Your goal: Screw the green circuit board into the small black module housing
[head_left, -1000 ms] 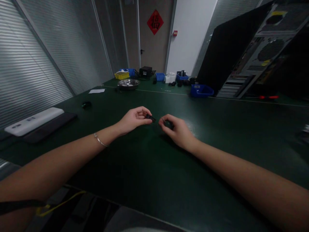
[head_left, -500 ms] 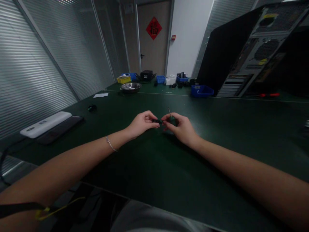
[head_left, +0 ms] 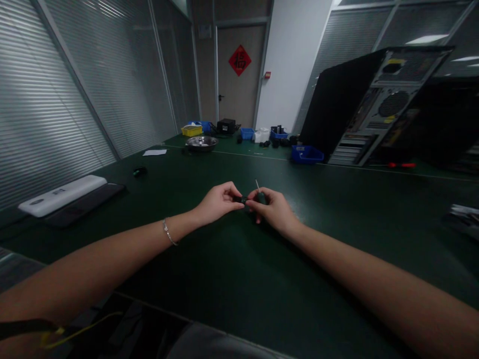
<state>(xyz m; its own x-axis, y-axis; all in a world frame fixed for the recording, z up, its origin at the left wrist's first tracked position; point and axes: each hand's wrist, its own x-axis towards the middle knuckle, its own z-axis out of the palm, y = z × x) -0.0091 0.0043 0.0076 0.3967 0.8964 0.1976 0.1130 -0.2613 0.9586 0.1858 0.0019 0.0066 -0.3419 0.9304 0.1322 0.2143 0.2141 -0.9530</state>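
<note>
Above the dark green table, my left hand pinches a small dark part between thumb and fingers. My right hand meets it from the other side, thumb and fingertip at the part's right end. Tucked in the right hand is a screwdriver with a dark green handle, its thin metal shaft pointing up and away from me. The part is too small and dark to name, and the fingers cover most of it.
A computer case stands at the back right beside a blue bin. Farther back are a metal bowl, a yellow bin and a black box. To the left lie a white device, a dark slab and a mouse.
The camera view has tilted up slightly, so everything sits lower in the picture. Both hands keep hold of the same things, with little change in their grip.
</note>
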